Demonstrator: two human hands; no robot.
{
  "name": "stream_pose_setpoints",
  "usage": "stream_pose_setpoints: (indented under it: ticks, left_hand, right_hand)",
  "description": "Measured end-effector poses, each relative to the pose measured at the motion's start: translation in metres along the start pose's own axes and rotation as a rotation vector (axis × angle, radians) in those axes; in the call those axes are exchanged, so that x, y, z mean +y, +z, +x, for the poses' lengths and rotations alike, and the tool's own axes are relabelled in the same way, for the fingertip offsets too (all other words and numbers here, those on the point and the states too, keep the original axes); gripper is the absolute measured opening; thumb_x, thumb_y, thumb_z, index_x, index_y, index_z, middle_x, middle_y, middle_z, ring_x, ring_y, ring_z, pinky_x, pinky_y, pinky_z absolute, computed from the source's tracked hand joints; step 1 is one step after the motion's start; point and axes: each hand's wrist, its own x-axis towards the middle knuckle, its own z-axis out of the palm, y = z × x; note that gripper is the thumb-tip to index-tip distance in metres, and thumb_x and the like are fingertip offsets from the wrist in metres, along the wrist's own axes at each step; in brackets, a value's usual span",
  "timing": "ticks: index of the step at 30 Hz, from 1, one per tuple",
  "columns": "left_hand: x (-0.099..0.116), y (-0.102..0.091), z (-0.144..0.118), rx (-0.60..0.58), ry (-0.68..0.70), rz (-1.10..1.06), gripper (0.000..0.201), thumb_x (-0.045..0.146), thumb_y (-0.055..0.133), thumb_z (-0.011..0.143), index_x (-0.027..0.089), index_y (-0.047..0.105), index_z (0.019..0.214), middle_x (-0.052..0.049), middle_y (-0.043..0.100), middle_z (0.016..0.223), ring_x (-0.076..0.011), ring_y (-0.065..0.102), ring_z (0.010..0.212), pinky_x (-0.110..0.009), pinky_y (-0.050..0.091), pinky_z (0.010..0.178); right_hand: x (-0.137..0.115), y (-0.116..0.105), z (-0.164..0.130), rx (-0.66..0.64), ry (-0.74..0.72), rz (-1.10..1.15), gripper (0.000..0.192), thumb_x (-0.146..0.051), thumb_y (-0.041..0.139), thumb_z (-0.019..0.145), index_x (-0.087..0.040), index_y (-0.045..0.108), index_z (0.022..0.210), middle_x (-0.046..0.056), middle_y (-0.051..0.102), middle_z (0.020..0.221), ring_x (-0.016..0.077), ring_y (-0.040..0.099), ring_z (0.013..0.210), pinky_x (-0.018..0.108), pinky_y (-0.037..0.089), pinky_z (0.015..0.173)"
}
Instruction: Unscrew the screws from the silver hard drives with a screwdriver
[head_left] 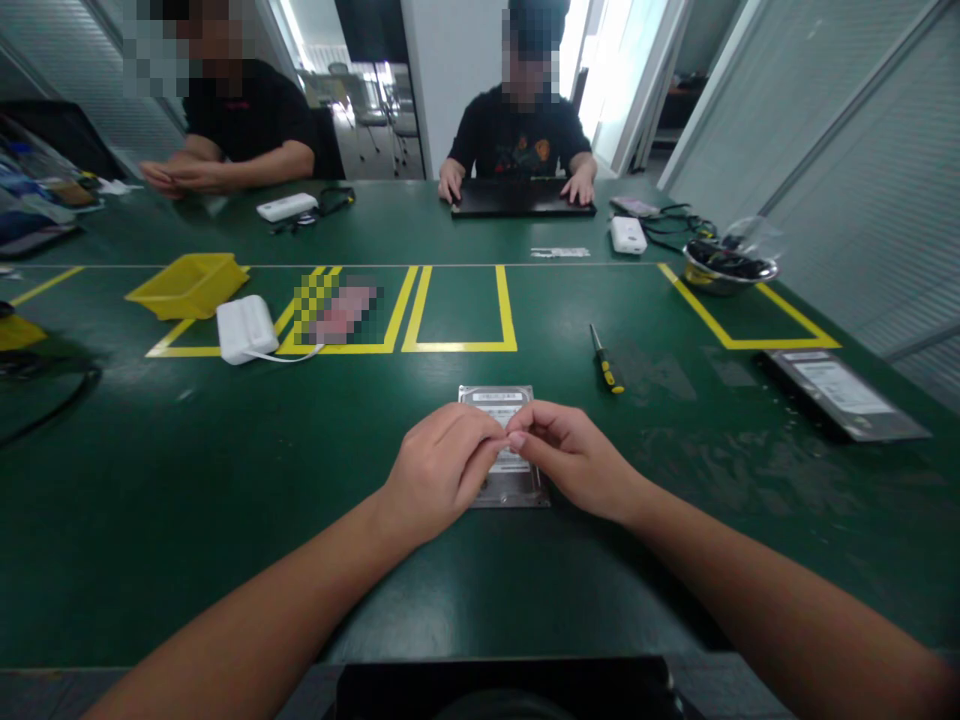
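Both forearms came in from the lower edge, and the left hand (439,470) and right hand (574,462) met over a hard drive (501,402) lying flat on the green table (225,480). Fingertips of the two hands were bunched together and touched each other above the drive's label; whether they pinched some small part between them could not be told. Most of the drive lay under and just beyond the fingers, with its far edge showing past them and its near corner peeping out below the right hand's knuckles.

Beyond the fingers and to their right, a yellow-handled screwdriver (606,360) lay apart from the drive. Farther right rested a second hard drive (844,392), and beyond it a metal bowl (729,270). Beyond the fingers to the left sat a white box (245,328) and a yellow bin (189,284) by yellow tape lines. Two other people sat at the table's far side, one with hands on a black laptop (522,198).
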Motion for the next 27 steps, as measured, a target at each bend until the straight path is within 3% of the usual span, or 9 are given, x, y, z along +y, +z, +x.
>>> stream_pose_setpoints:
  ticks: [5, 13, 19, 24, 27]
  left_hand:
    - [-0.001, -0.002, 0.003, -0.060, 0.040, -0.048, 0.011, 0.015, 0.058, 0.094, 0.016, 0.064, 0.104, -0.004, 0.070, 0.096, -0.0144, 0.064, 0.089, -0.029, 0.053, 0.082]
    - [-0.004, 0.002, -0.001, -0.002, 0.123, 0.008, 0.017, 0.009, 0.063, 0.090, 0.016, 0.065, 0.105, -0.003, 0.074, 0.097, -0.0141, 0.069, 0.090, -0.029, 0.055, 0.083]
    - [-0.007, 0.000, -0.001, 0.039, 0.155, 0.204, 0.020, 0.011, 0.063, 0.089, 0.016, 0.064, 0.108, -0.005, 0.075, 0.100, -0.0167, 0.071, 0.087, -0.030, 0.054, 0.078]
    - [-0.013, -0.002, -0.002, 0.061, 0.146, 0.314, 0.015, 0.013, 0.062, 0.089, 0.018, 0.064, 0.103, -0.004, 0.075, 0.095, -0.0178, 0.071, 0.083, -0.032, 0.053, 0.074]
    - [-0.015, -0.001, -0.001, 0.013, 0.077, 0.324, 0.011, 0.016, 0.060, 0.091, 0.019, 0.063, 0.101, -0.004, 0.073, 0.092, -0.0187, 0.068, 0.082, -0.033, 0.051, 0.075]
  right_hand:
    - [0.002, -0.002, -0.003, 0.001, 0.040, 0.051, 0.024, -0.042, 0.064, 0.088, -0.018, 0.063, 0.086, 0.001, 0.062, 0.079, 0.0132, 0.054, 0.074, 0.027, 0.043, 0.069]
    - [0.001, -0.001, -0.005, 0.031, 0.087, 0.076, 0.019, -0.037, 0.064, 0.087, -0.019, 0.065, 0.083, 0.001, 0.063, 0.077, 0.0150, 0.059, 0.075, 0.030, 0.046, 0.071]
    - [-0.003, -0.001, -0.006, 0.005, 0.116, 0.199, 0.015, -0.028, 0.062, 0.088, -0.019, 0.069, 0.098, 0.002, 0.069, 0.091, 0.0143, 0.061, 0.087, 0.030, 0.046, 0.079]
    - [-0.005, 0.004, -0.011, -0.062, 0.088, 0.254, 0.029, -0.026, 0.059, 0.090, -0.024, 0.066, 0.118, 0.001, 0.065, 0.103, 0.0102, 0.056, 0.079, 0.026, 0.044, 0.070]
    - [-0.002, 0.007, -0.014, -0.061, 0.009, 0.102, 0.039, -0.023, 0.055, 0.092, -0.024, 0.058, 0.131, 0.003, 0.063, 0.106, 0.0099, 0.054, 0.074, 0.026, 0.046, 0.065]
